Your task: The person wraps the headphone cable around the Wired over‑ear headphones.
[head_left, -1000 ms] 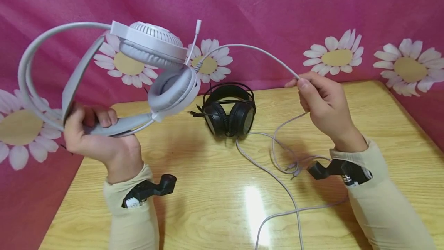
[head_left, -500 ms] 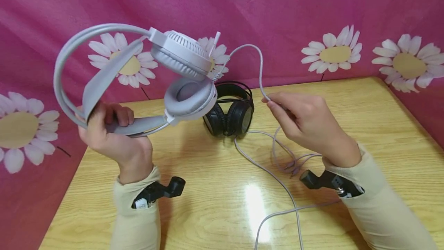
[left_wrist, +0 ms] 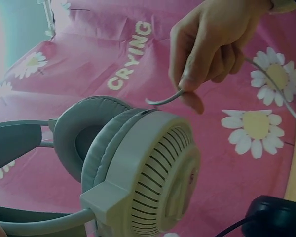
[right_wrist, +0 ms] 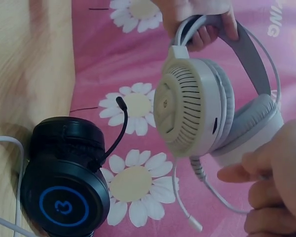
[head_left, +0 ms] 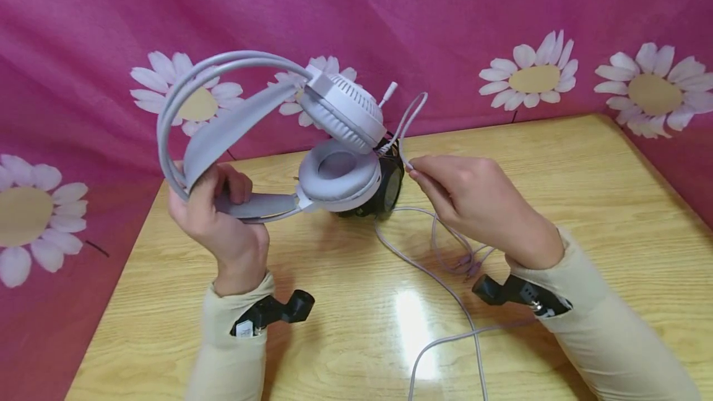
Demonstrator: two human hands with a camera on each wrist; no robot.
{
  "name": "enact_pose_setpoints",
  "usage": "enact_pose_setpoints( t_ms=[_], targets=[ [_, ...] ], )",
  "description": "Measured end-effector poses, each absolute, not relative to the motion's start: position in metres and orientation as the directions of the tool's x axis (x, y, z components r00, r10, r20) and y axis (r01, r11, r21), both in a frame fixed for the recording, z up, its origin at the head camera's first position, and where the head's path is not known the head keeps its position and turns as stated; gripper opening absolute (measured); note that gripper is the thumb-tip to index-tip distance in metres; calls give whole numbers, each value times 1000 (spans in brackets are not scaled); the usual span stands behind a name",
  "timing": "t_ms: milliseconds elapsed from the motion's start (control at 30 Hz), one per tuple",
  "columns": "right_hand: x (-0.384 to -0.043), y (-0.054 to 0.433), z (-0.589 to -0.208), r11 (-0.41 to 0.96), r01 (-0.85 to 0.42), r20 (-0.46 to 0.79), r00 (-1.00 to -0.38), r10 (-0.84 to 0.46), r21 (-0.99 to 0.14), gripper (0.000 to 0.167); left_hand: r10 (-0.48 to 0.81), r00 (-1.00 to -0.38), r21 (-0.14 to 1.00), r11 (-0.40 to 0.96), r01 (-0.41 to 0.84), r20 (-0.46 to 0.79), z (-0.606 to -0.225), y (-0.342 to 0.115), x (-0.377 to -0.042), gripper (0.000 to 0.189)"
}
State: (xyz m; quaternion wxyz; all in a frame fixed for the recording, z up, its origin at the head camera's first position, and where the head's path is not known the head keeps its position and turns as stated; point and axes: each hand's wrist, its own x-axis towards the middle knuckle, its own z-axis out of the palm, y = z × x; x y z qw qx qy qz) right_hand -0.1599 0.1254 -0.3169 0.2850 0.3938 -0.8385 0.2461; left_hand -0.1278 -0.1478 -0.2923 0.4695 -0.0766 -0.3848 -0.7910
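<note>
My left hand grips the headband of a white headset and holds it up on its side above the table. Its grey ear cushions face each other, and a short white microphone boom sticks out at the far side. In my right hand the headset's white cable is pinched between thumb and forefinger, with a small loop rising from the ear cup. Behind the white ear cups stands a black headset, partly hidden in the head view; the right wrist view shows its blue ring emblem and bent microphone.
The rest of the pale cable trails over the wooden table, with its plugs lying below my right hand. A pink cloth with daisies hangs behind the table's back edge.
My left hand has carried the white headset to the right, so it now overlaps the black one. My right hand has come left and lower with the cable, whose arc has tightened into a small loop.
</note>
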Motion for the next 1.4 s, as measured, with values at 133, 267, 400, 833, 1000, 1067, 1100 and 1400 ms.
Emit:
enact_pose_setpoints(
  t_ms=[133,267,400,833,1000,1067,1100,1400],
  targets=[
    [-159,125,-315,608,-771,658,-559,-504,-190,15,-633,-570,559,-249,791,524,-296,-142,-127,9],
    [-158,127,-313,652,-735,642,-594,-485,-188,26,-602,-586,557,-264,787,543,-297,-139,-125,8],
    [-159,129,-314,685,-706,625,-621,-474,-182,20,-582,-608,554,-298,777,540,-297,-137,-123,10],
    [-152,124,-318,765,-636,467,-710,-527,-105,11,-539,-638,581,-300,756,551,-300,-126,-121,16],
    [-149,125,-318,733,-678,459,-666,-588,-46,14,-529,-650,605,-288,742,545,-302,-125,-121,13],
    [-148,126,-317,719,-694,476,-644,-599,-34,16,-534,-656,622,-279,732,533,-302,-126,-121,13],
    [-148,127,-317,711,-702,490,-632,-601,-33,17,-537,-658,629,-274,727,527,-302,-126,-121,13],
    [-144,126,-314,643,-764,620,-529,-580,-49,16,-563,-645,648,-236,725,517,-300,-127,-122,16]
  ],
)
